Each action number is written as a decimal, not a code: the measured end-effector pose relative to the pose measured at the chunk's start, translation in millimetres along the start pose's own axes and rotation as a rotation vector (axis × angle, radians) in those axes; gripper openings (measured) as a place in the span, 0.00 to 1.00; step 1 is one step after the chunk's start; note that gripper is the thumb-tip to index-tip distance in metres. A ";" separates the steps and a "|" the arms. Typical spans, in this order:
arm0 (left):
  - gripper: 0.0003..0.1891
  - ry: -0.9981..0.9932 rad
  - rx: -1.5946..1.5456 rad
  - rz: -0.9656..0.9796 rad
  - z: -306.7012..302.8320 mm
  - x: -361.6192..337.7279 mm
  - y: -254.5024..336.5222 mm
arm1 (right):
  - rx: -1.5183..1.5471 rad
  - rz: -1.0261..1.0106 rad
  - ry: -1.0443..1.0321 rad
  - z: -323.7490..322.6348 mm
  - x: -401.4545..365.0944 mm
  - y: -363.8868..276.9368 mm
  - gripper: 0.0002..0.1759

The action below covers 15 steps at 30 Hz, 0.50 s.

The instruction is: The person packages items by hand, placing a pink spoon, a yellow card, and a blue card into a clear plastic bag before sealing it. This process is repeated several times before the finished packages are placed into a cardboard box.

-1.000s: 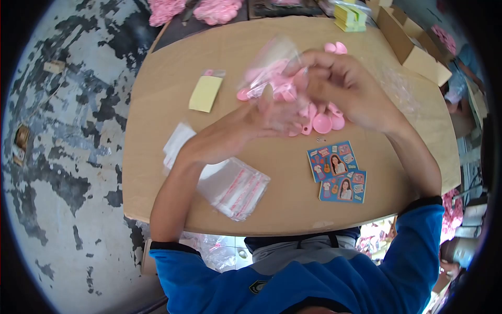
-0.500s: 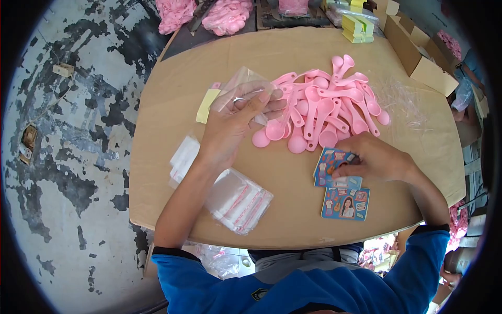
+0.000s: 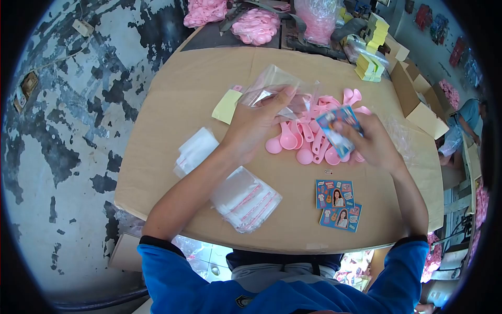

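My left hand [image 3: 250, 123] is closed on a clear plastic bag [image 3: 272, 78], its fingers partly inside or behind the film. My right hand [image 3: 377, 144] pinches a blue printed card [image 3: 342, 123], slightly blurred, raised over the pile of pink measuring spoons [image 3: 288, 137]. Below that hand, two overlapping stacks of the same cards [image 3: 345, 219] lie on the table. Near my left forearm is a fanned stack of clear bags [image 3: 250, 201] with pink-striped edges, and more bags [image 3: 197, 149] lie beyond the forearm. A pale yellow card [image 3: 226, 107] sits beside my left hand.
Brown paper covers the table [image 3: 157, 157]. An open cardboard box [image 3: 418, 97] stands at the right edge, near stacked yellow cards [image 3: 369, 68]. Bundles of pink items [image 3: 256, 26] lie beyond the far edge. Another person [image 3: 470, 120] is at the far right.
My right hand has lifted a card off the stack and carried it up towards the bag. My left hand still holds the bag, now spread wider. The camera view has shifted.
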State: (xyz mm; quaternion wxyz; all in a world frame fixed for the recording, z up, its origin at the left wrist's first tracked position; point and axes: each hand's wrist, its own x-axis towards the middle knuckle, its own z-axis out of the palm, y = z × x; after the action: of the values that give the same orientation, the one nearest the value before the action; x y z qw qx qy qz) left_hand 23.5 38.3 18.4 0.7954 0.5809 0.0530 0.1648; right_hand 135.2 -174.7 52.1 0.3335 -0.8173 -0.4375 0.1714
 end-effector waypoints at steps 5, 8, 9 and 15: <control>0.21 0.131 -0.089 0.102 -4.2 4.6 -0.6 | 0.321 -0.310 0.014 9.0 53.7 -12.4 0.17; 0.21 0.214 -0.146 0.149 -7.4 8.4 2.8 | 0.349 -0.265 0.036 9.4 59.3 -30.2 0.16; 0.21 0.238 -0.141 0.160 -7.3 8.9 3.2 | 0.369 -0.286 0.027 10.5 62.7 -27.1 0.16; 0.19 0.146 -0.132 0.086 -10.7 12.2 -5.8 | 0.405 -0.264 -0.077 14.3 68.7 -6.8 0.16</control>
State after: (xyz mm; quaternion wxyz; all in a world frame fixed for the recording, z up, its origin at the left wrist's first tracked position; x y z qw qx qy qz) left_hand 33.1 50.4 10.8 0.8180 0.5156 0.0747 0.2438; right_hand 161.4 -109.3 47.4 0.4930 -0.6623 -0.5097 0.2417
